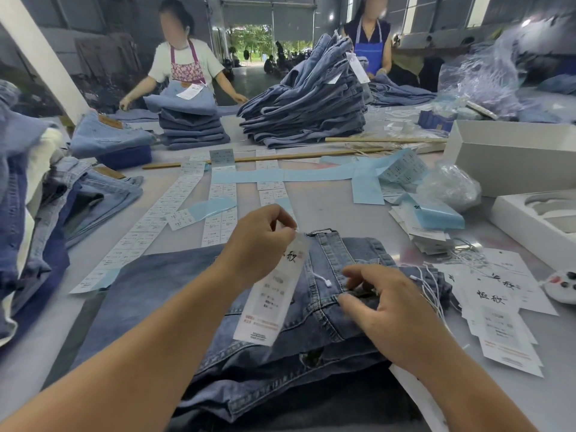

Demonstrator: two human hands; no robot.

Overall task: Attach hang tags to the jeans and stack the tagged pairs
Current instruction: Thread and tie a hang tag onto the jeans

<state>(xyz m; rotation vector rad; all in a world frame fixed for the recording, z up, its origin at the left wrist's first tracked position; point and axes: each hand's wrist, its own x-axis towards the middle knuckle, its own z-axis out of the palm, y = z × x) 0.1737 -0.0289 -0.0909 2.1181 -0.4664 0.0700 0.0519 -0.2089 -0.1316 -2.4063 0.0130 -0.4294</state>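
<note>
A pair of blue jeans lies folded on the table in front of me, waistband to the right. My left hand pinches the top of a long white hang tag that hangs over the jeans. A white string with a small toggle runs from the tag towards the waistband. My right hand rests on the waistband with its fingers curled at a belt loop. A fan of loose hang tags with white strings lies on the table to the right.
Strips of size stickers and blue backing paper cover the table's middle. Stacks of jeans stand at the far side, where two people work. More jeans lie at the left. White boxes and a plastic bag are at the right.
</note>
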